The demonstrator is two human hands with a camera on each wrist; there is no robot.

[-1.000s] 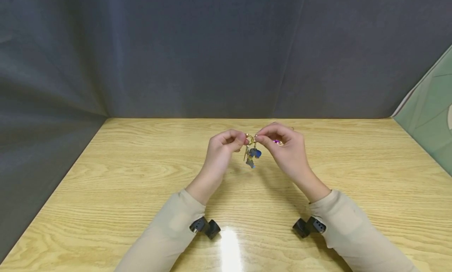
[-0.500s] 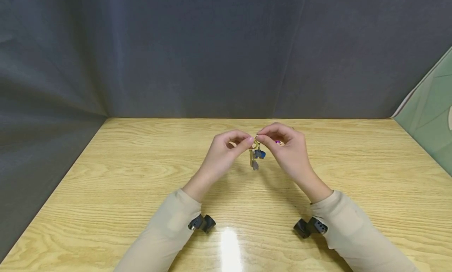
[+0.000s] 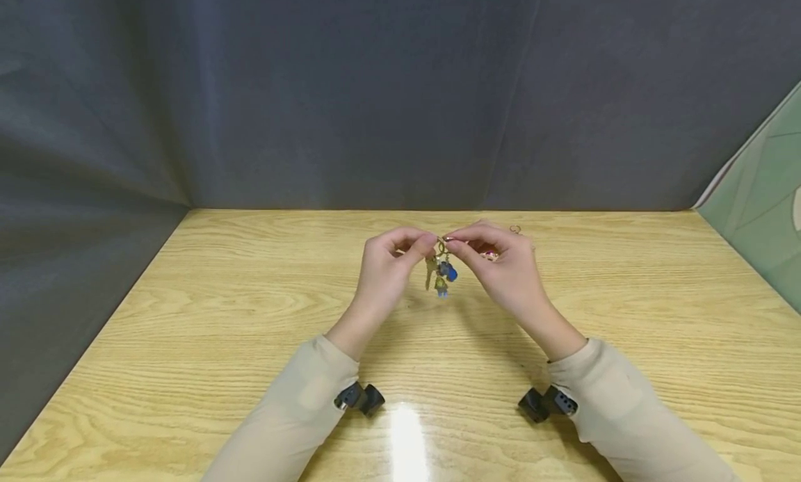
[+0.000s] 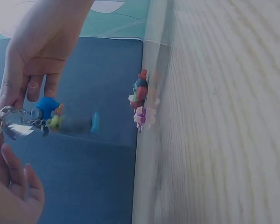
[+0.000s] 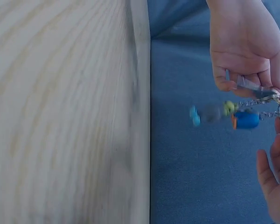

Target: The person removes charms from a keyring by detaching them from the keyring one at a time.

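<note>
Item: gold key ring with blue charms (image 3: 443, 268), pinched by my left hand (image 3: 389, 270) and right hand (image 3: 500, 266). Risk: fingertip slip drops it onto the pale wooden table (image 3: 188, 315).

Both hands (image 3: 450, 263) raised, fingers pinched together

No readable text, labels, brands, numbers or signs on anything.

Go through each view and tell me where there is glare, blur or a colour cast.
Head view: sharp, with a white glare patch on the table between the sleeves. Left wrist view: bluish cast, the dangling charms smeared by motion, the wood grain soft. Right wrist view: same cast, the table blurred, the keychain streaked below the left hand.
</note>
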